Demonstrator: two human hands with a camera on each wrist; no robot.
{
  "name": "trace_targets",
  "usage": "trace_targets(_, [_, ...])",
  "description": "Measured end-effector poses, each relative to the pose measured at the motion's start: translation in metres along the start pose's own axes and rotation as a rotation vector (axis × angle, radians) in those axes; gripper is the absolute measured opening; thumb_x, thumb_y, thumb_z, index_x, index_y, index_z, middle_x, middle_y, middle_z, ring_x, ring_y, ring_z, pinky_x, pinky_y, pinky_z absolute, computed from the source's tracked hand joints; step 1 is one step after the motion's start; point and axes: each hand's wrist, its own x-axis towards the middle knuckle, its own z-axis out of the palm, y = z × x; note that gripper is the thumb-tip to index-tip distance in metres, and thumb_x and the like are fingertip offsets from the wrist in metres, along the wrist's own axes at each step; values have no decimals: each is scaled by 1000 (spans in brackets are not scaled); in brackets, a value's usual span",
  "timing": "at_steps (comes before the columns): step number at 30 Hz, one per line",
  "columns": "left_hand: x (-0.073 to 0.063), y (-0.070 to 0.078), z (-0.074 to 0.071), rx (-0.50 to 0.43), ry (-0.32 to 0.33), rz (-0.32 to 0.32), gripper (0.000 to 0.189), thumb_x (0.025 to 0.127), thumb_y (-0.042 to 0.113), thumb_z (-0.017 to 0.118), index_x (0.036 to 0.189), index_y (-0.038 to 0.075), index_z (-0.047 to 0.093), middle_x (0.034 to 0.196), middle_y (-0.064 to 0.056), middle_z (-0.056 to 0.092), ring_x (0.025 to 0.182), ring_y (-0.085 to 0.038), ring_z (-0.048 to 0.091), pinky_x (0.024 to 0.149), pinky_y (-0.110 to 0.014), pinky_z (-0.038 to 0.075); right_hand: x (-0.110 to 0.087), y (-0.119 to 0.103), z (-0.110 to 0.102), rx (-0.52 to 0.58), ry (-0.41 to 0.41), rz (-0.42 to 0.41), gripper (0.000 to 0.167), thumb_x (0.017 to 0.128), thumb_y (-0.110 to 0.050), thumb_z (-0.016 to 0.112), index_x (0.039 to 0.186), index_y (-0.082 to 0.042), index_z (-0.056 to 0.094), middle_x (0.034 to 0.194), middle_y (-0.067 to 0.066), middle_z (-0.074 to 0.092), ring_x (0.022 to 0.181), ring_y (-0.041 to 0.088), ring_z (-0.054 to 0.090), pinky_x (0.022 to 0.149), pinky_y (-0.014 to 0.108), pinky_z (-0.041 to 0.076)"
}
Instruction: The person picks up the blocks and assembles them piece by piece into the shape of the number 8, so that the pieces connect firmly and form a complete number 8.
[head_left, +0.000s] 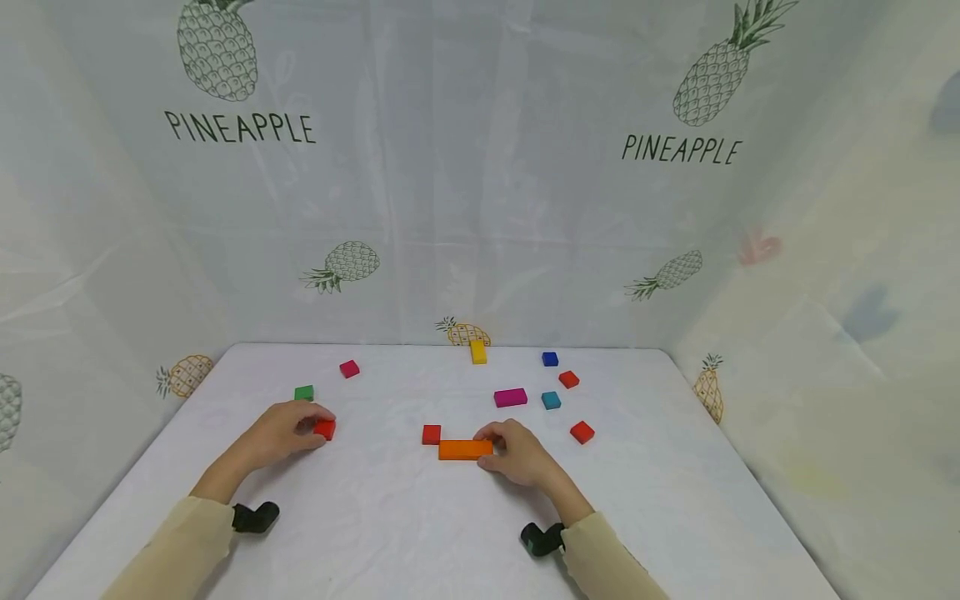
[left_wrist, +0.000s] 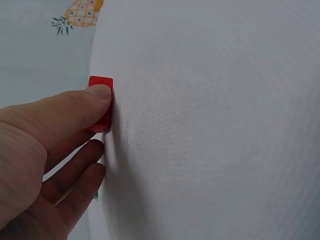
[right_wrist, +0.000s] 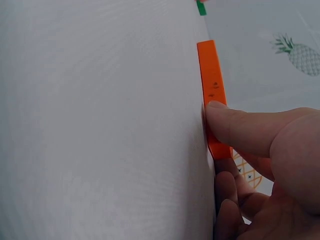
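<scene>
My left hand (head_left: 288, 433) pinches a small red block (head_left: 325, 429) between thumb and fingers at the left of the table. In the left wrist view the thumb presses on the near face of that red block (left_wrist: 101, 120). Just beyond this hand lies a green block (head_left: 303, 392). My right hand (head_left: 519, 454) grips the right end of a long orange block (head_left: 461, 450) near the middle. The right wrist view shows the thumb on the side of the orange block (right_wrist: 210, 65). Another red block (head_left: 431, 434) sits right at its far left corner.
Farther back are a crimson block (head_left: 349, 368), a yellow block (head_left: 478, 352) and a blue block (head_left: 550, 359). To the right lie a magenta block (head_left: 511, 397), a teal block (head_left: 551, 400) and two red blocks (head_left: 582, 432). A pineapple-print curtain (head_left: 480, 183) surrounds the white table (head_left: 360, 517).
</scene>
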Motion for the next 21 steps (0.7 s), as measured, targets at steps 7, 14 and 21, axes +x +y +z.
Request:
trace_targets(7, [-5, 7, 2, -20, 15, -4, 37, 90, 14, 86, 125, 12, 75, 123, -9, 72, 111, -29, 65, 97, -53, 58, 0, -2, -1, 0, -2, -1, 29, 94, -17, 83, 121, -17, 73, 112, 2, 62, 105, 21, 55, 94, 43, 54])
trace_targets(14, [-8, 13, 9, -16, 17, 6, 38, 88, 16, 87, 124, 15, 75, 117, -2, 71, 105, -21, 64, 91, -42, 60, -1, -2, -1, 7, -7, 2, 29, 94, -16, 82, 122, -17, 73, 113, 3, 62, 106, 21, 55, 95, 43, 54])
trace_targets(21, [-13, 26, 15, -25, 24, 31, 37, 88, 15, 88, 122, 14, 75, 116, -1, 72, 103, -19, 65, 90, -39, 61, 0, -1, -1, 7, -5, -2, 28, 94, -16, 82, 121, -17, 73, 111, 1, 62, 104, 20, 55, 93, 41, 53])
